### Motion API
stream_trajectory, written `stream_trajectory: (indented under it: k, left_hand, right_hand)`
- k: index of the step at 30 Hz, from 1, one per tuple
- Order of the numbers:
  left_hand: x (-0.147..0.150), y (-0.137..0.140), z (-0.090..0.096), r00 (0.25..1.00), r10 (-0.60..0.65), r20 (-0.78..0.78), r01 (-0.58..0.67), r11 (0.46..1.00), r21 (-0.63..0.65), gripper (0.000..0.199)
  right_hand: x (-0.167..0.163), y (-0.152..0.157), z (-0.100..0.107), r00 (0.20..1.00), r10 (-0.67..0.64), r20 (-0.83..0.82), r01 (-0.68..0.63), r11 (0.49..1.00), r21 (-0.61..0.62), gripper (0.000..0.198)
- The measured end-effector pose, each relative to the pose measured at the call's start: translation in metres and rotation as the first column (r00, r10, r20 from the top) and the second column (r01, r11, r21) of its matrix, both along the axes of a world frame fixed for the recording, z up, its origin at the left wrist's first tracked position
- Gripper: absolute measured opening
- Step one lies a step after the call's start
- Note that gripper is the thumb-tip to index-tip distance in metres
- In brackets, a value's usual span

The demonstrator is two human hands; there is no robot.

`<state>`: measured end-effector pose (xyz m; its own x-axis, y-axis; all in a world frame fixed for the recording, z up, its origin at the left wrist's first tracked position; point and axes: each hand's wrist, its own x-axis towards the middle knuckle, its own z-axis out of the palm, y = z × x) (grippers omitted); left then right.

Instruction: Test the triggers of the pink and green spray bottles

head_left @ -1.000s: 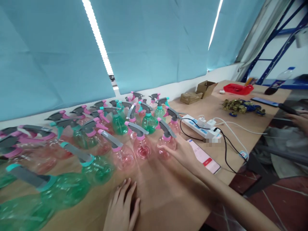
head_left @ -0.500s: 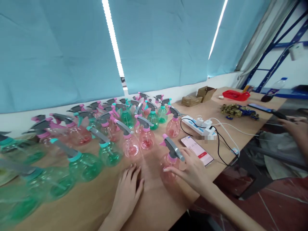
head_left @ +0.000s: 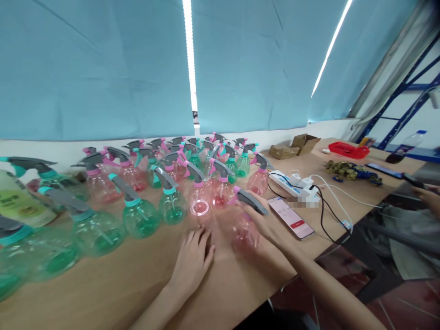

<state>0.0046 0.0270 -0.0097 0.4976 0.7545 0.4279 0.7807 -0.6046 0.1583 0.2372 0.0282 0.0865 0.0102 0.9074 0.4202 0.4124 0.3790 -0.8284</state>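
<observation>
My left hand [head_left: 194, 254] lies flat on the brown tabletop with its fingers spread, holding nothing. A clear pink spray bottle [head_left: 245, 231] with a grey and pink trigger head stands upright to its right. My right hand [head_left: 264, 219] is at the far right side of this bottle, its fingers hidden behind the trigger head and blurred. Whether they grip it I cannot tell. Beyond my left hand are another pink spray bottle [head_left: 199, 199] and a green spray bottle [head_left: 172, 204]. A further pink spray bottle [head_left: 257, 181] stands just behind my right hand.
Several more green and pink spray bottles fill the table's left and back. To the right are a phone [head_left: 291, 219], a power strip [head_left: 285, 183] with cables, cardboard boxes [head_left: 305, 145] and a red tray [head_left: 348, 150]. Another person's hand [head_left: 428, 195] holds a dark object at far right.
My right hand has moved from the near right side of the pink spray bottle to behind its trigger head. My left hand stays on the table. The view has swung left.
</observation>
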Motion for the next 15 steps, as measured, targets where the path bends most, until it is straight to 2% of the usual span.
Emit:
stream_trajectory:
  k: [4,8,12,15]
  left_hand:
    - [0.001,-0.002,0.000,1.000,-0.002,-0.001,0.002,1.000,-0.002,0.033]
    - [0.001,-0.004,0.001,1.000,0.002,-0.011,-0.002,1.000,-0.001,0.033]
    - [0.002,-0.004,0.001,1.000,0.006,-0.028,-0.006,1.000,0.006,0.031]
    - [0.003,-0.004,0.002,0.999,0.004,-0.042,-0.004,1.000,0.013,0.029]
  right_hand:
    - [-0.014,-0.005,0.010,1.000,-0.022,0.020,0.024,0.994,-0.107,0.015]
    - [-0.024,-0.003,0.015,0.999,0.018,0.027,-0.016,0.997,-0.079,0.007]
    - [-0.032,-0.001,0.020,0.995,0.082,0.064,-0.079,0.996,-0.051,0.014]
    - [-0.038,-0.001,0.027,0.983,0.154,0.098,-0.151,0.988,-0.038,0.012]
